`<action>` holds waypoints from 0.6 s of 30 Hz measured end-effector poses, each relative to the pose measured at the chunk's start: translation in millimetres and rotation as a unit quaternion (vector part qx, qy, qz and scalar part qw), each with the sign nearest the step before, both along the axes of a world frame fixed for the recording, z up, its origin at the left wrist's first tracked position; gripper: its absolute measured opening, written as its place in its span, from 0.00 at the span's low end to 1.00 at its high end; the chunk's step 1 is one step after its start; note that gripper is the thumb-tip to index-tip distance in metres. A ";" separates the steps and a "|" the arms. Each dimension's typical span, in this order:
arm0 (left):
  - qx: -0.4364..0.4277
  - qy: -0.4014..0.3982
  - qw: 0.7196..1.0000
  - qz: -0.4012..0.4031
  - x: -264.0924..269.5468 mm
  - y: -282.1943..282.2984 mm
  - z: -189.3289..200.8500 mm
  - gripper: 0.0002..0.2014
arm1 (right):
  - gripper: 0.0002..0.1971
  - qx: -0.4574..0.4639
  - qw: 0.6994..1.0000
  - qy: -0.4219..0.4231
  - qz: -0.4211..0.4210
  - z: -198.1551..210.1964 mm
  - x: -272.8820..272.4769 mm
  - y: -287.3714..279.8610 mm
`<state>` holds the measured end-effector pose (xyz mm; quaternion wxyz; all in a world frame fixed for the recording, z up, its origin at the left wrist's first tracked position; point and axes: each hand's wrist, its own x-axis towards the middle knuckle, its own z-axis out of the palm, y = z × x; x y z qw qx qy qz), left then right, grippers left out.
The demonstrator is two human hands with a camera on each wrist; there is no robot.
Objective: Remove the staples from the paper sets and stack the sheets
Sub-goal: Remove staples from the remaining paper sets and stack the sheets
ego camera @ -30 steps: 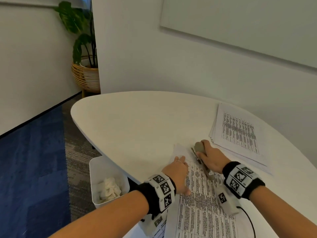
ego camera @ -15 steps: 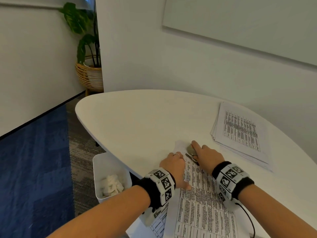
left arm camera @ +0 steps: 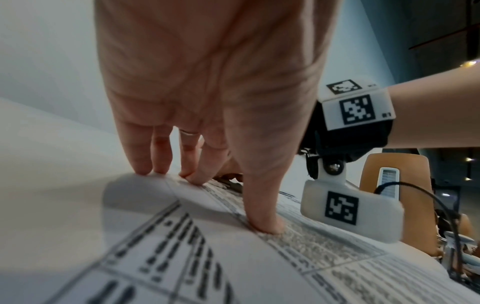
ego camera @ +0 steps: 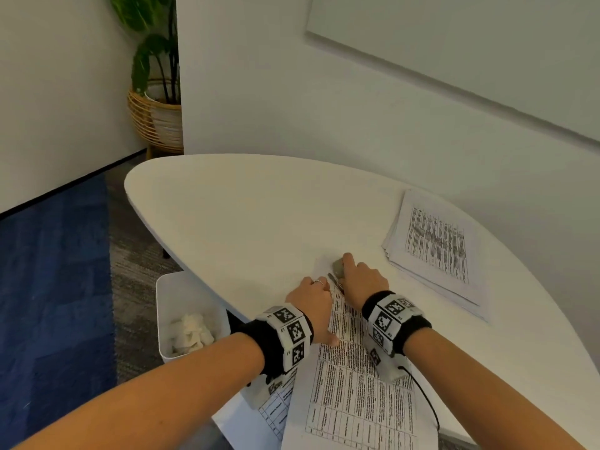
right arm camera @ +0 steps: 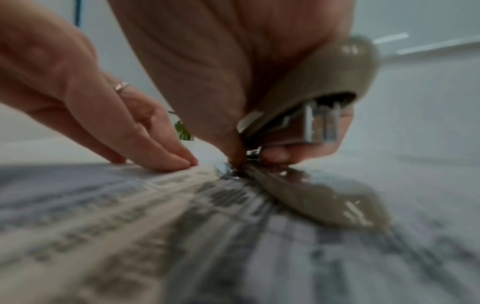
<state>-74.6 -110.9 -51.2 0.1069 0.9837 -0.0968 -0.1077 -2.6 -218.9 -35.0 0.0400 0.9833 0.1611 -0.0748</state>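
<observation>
A stapled paper set [ego camera: 354,384] printed with tables lies at the near edge of the white table [ego camera: 246,216]. My left hand [ego camera: 311,303] presses its straight fingers [left arm camera: 197,164] and thumb on the sheet's far left corner. My right hand [ego camera: 360,280] grips a grey stapler [ego camera: 338,265], its metal end [right arm camera: 249,156] down on the paper's top corner [right arm camera: 223,168] beside the left fingertips [right arm camera: 179,162]. The staple itself is hidden. A loose stack of printed sheets [ego camera: 435,248] lies at the right.
More printed paper [ego camera: 272,414] sticks out under the set at the near edge. A white bin [ego camera: 181,306] with crumpled paper stands on the floor left of the table. The wall is close behind, with a potted plant [ego camera: 156,102] in a basket at the far left.
My right hand has slid the stapler forward and left to the paper's top corner. My left hand has crept a little forward on the sheet, still pressing.
</observation>
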 end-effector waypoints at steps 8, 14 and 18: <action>0.001 0.015 1.000 0.003 -1.9 1.8 2.4 0.42 | 0.16 0.050 0.996 0.039 -0.070 -1.9 4.8 11.4; 0.005 0.019 1.000 0.008 -3.2 -1.1 5.3 0.41 | 0.14 0.004 1.000 -0.005 -0.003 5.7 8.0 12.2; 0.004 0.019 1.000 0.011 -3.8 -2.0 8.7 0.41 | 0.18 0.043 0.995 0.052 -0.069 5.0 15.5 18.5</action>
